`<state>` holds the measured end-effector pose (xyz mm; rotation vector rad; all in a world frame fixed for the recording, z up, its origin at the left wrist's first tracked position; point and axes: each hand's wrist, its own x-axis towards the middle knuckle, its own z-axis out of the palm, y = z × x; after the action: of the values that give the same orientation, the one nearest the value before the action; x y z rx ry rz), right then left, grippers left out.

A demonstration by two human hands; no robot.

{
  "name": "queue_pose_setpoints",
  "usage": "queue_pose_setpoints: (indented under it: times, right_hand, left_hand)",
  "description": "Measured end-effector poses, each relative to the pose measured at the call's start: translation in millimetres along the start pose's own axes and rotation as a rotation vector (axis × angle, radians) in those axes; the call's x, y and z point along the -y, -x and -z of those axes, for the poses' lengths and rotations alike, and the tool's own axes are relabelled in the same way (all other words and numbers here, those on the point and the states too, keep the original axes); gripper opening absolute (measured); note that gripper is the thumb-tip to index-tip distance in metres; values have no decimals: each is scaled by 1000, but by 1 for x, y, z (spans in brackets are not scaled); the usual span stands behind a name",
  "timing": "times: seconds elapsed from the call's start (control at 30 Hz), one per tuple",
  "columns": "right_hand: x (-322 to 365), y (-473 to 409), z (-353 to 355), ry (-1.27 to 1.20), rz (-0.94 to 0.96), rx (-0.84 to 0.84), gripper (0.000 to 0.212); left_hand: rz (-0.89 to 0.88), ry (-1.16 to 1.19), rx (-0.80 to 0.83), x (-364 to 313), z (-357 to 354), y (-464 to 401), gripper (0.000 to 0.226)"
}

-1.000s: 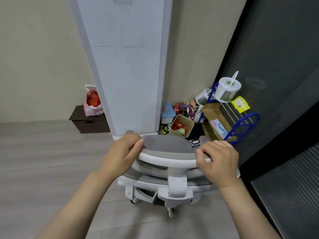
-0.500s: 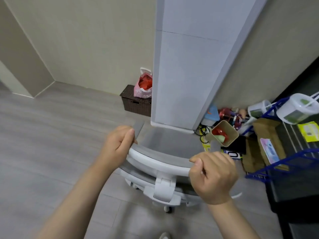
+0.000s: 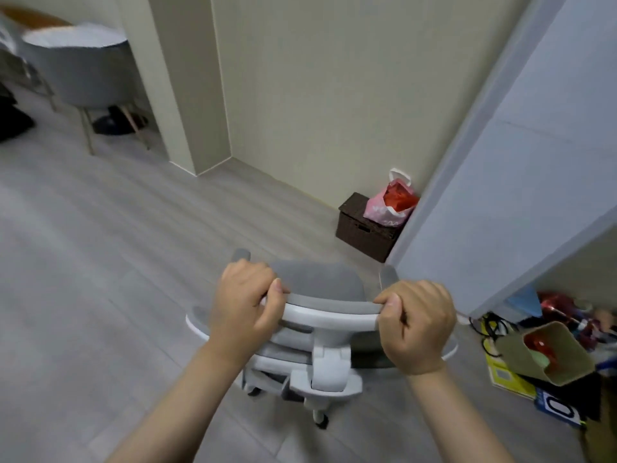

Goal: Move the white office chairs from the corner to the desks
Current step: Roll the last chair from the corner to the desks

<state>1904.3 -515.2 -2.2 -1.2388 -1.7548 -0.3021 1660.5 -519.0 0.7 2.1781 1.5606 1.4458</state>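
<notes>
A white office chair [image 3: 329,362] with grey padding stands on the grey floor right in front of me, seen from behind and above. My left hand [image 3: 245,307] grips the left end of its white headrest bar. My right hand [image 3: 417,325] grips the right end of the same bar, fingers curled over the top. The grey seat and one castor show below the backrest. No desk is plainly in view.
A tall white cabinet [image 3: 521,168] rises at the right, with a dark wicker box [image 3: 365,230] and a pink bag [image 3: 389,203] beside it. Floor clutter and a beige bin [image 3: 547,355] lie at the far right. A grey round chair [image 3: 78,71] stands far left past a wall corner.
The chair has rolled back and turned left, away from the cabinet and the clutter. My view has swung left, so open floor and a wall corner now show. Both hands keep their grip.
</notes>
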Motion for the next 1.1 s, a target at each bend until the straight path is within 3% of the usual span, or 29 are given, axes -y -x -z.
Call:
queue_pose_setpoints:
  times: [0.7, 1.1]
  right_hand:
    - [353, -136, -404, -540, 335, 188, 40]
    - [632, -190, -613, -969, 593, 522, 40]
  left_hand:
    - [478, -537, -449, 304, 320, 3, 30]
    - [708, -895, -773, 472, 507, 19, 26]
